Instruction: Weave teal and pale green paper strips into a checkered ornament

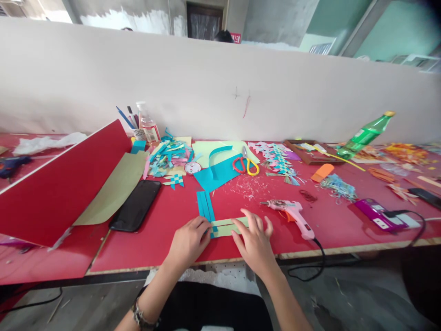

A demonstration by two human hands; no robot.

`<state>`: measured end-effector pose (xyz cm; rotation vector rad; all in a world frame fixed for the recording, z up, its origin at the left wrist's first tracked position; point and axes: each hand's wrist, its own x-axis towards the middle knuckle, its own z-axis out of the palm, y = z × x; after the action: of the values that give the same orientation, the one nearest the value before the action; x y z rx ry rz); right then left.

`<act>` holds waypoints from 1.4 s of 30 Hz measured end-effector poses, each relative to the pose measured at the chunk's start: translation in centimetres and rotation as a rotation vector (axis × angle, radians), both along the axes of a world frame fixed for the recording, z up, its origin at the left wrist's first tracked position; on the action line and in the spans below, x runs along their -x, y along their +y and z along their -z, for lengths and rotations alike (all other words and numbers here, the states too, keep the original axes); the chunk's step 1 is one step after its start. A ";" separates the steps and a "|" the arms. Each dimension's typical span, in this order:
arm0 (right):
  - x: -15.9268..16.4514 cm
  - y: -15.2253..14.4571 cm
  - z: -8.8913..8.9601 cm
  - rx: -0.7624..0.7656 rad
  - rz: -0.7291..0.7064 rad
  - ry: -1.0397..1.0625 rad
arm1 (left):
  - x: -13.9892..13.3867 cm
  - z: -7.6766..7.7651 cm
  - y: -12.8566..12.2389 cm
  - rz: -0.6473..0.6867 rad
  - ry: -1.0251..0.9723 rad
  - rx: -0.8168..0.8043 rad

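several fingers (pixel 200 223) on paper strips (pixel 223 231)

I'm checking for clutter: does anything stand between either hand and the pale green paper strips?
Nothing visible does. The left hand touches the woven end of the strips, the right hand is at their other end; the pink glue gun lies off to the right.

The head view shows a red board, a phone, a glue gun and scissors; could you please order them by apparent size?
By area covered, largest first:
1. Red board
2. Phone
3. Glue gun
4. Scissors
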<state>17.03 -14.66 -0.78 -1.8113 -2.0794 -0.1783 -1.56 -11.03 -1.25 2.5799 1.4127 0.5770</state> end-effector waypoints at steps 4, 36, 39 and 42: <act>0.2 -0.2 0.0 0.002 -0.030 -0.023 | 0.0 0.1 0.1 -0.002 0.005 -0.002; -3.1 -0.9 1.0 -0.015 0.074 -0.009 | 0.0 -0.3 -0.2 0.015 0.032 0.067; -2.3 -0.9 0.6 0.027 -0.074 0.050 | 0.2 -0.4 -0.3 0.054 0.037 0.071; -1.0 -1.0 0.1 0.099 -0.187 0.090 | 0.9 -0.4 -0.4 0.083 0.028 0.073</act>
<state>18.06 -15.62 -0.84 -1.6337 -2.2128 0.0561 -2.45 -11.39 -0.88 2.5846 1.3023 0.4707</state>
